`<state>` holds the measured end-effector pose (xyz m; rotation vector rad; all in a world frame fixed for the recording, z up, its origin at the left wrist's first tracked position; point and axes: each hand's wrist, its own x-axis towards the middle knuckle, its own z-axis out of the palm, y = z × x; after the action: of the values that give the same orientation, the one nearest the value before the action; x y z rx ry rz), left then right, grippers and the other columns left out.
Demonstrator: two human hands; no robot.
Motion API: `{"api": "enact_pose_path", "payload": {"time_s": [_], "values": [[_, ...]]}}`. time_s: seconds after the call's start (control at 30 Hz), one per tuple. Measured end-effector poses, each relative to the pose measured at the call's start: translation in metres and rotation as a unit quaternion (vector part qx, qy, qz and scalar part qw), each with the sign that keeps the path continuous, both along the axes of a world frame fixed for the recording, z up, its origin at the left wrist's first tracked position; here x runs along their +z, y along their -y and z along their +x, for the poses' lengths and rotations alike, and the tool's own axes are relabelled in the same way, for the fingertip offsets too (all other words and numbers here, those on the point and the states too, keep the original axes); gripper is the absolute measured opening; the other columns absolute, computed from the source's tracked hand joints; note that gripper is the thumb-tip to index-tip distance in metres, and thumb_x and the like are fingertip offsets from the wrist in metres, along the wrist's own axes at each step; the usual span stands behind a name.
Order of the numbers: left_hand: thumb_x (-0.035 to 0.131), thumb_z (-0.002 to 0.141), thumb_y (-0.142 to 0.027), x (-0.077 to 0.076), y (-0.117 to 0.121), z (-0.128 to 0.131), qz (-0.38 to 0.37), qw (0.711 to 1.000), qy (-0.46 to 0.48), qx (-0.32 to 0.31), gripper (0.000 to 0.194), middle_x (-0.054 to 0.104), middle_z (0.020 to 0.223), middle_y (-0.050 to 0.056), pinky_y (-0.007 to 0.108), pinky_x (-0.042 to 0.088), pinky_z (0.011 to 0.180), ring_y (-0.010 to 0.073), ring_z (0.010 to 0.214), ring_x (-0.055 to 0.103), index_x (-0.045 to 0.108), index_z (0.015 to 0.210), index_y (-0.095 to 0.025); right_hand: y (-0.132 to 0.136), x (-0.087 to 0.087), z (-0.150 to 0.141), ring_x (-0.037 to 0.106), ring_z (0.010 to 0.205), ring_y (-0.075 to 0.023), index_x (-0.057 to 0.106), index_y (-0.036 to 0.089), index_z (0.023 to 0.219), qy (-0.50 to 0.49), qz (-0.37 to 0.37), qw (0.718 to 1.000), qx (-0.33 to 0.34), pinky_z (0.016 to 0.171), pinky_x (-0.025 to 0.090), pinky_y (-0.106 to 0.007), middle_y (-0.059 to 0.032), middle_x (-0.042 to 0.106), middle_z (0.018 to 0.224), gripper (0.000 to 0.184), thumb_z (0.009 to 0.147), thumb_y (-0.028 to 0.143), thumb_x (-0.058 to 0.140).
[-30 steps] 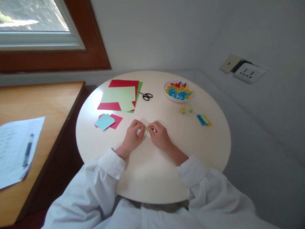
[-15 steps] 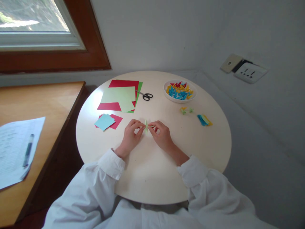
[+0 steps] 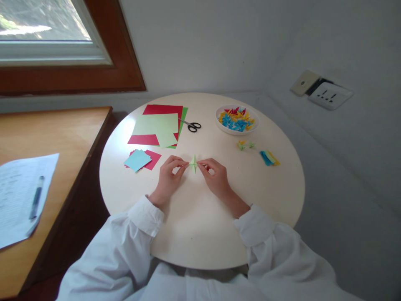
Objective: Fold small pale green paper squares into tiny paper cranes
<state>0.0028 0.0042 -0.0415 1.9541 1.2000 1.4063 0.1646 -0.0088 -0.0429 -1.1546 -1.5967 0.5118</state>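
Between my two hands, over the middle of the round table (image 3: 200, 234), is a light green origami crane (image 3: 194, 164) with its points spread. My left hand (image 3: 171, 175) pinches its left tip between thumb and forefinger. On the opposite tip, the thumb and forefinger of my right hand (image 3: 215, 175) are closed. To the left of my left hand lies a stack of small paper squares, light blue (image 3: 138, 160) over red (image 3: 154, 159). Small green and yellow folded pieces (image 3: 242, 145) sit beyond my right hand.
A white bowl (image 3: 237, 133) holds many red, yellow and blue folded cranes. Black-handled scissors (image 3: 193, 126) touch larger green and red sheets (image 3: 156, 123). Blue and yellow folded papers (image 3: 269, 158) lie at right. A wooden desk (image 3: 62, 129) at left bears written pages and a pen (image 3: 37, 196).
My hands have drawn slightly apart, still pinching the crane's tips. More of the light green crane shows between my fingers, a little farther right.
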Motion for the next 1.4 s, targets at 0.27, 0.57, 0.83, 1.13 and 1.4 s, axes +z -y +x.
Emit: {"api": "enact_pose_path", "payload": {"time_s": [0.27, 0.57, 0.83, 1.13, 1.4], "values": [[0.064, 0.075, -0.023, 0.002, -0.004, 0.000, -0.042, 0.996, 0.074, 0.006, 0.006, 0.059, 0.073, 0.002, 0.027, 0.049, 0.062, 0.0128, 0.067, 0.058, 0.067, 0.073, -0.019, -0.003, 0.001, 0.002, 0.062, 0.068, -0.0143, 0.068, 0.020, 0.077, -0.051, -0.018, 0.998, -0.012, 0.057, 0.048, -0.025, -0.0030, 0.070, 0.076, 0.011, 0.079, 0.022, 0.057], [0.071, 0.067, -0.037, 0.008, -0.003, 0.017, -0.349, 0.878, 0.309, -0.105, 0.042, 0.068, 0.075, 0.002, 0.038, 0.051, 0.083, 0.0150, 0.076, 0.066, 0.059, 0.102, -0.016, -0.005, -0.004, -0.002, 0.064, 0.069, -0.0154, 0.068, 0.019, 0.077, -0.130, -0.053, 0.990, -0.024, 0.064, 0.052, -0.028, -0.0033, 0.070, 0.076, 0.008, 0.074, 0.025, 0.063], [0.076, 0.058, -0.031, 0.010, -0.003, 0.019, -0.348, 0.880, 0.319, -0.050, 0.033, 0.068, 0.068, 0.002, 0.032, 0.049, 0.073, 0.0150, 0.068, 0.065, 0.063, 0.083, -0.014, -0.002, 0.000, -0.004, 0.061, 0.071, -0.0140, 0.066, 0.018, 0.076, -0.065, -0.028, 0.997, 0.008, 0.060, 0.049, -0.025, -0.0034, 0.068, 0.076, 0.006, 0.076, 0.021, 0.060], [0.073, 0.062, -0.031, 0.002, -0.004, 0.016, -0.321, 0.901, 0.288, -0.047, 0.030, 0.064, 0.060, -0.001, 0.025, 0.044, 0.062, 0.0115, 0.058, 0.059, 0.063, 0.085, -0.015, -0.006, -0.007, -0.006, 0.062, 0.075, -0.0150, 0.064, 0.019, 0.082, -0.136, -0.111, 0.984, 0.014, 0.064, 0.049, -0.026, -0.0028, 0.067, 0.082, 0.012, 0.073, 0.028, 0.062], [0.073, 0.058, -0.025, 0.014, -0.001, 0.018, -0.342, 0.885, 0.313, -0.045, 0.027, 0.065, 0.069, 0.000, 0.025, 0.044, 0.065, 0.0110, 0.063, 0.059, 0.062, 0.079, -0.015, -0.010, -0.010, -0.008, 0.061, 0.072, -0.0143, 0.062, 0.019, 0.078, -0.243, -0.169, 0.955, 0.024, 0.067, 0.049, -0.027, -0.0014, 0.065, 0.079, 0.016, 0.065, 0.027, 0.067]]}}
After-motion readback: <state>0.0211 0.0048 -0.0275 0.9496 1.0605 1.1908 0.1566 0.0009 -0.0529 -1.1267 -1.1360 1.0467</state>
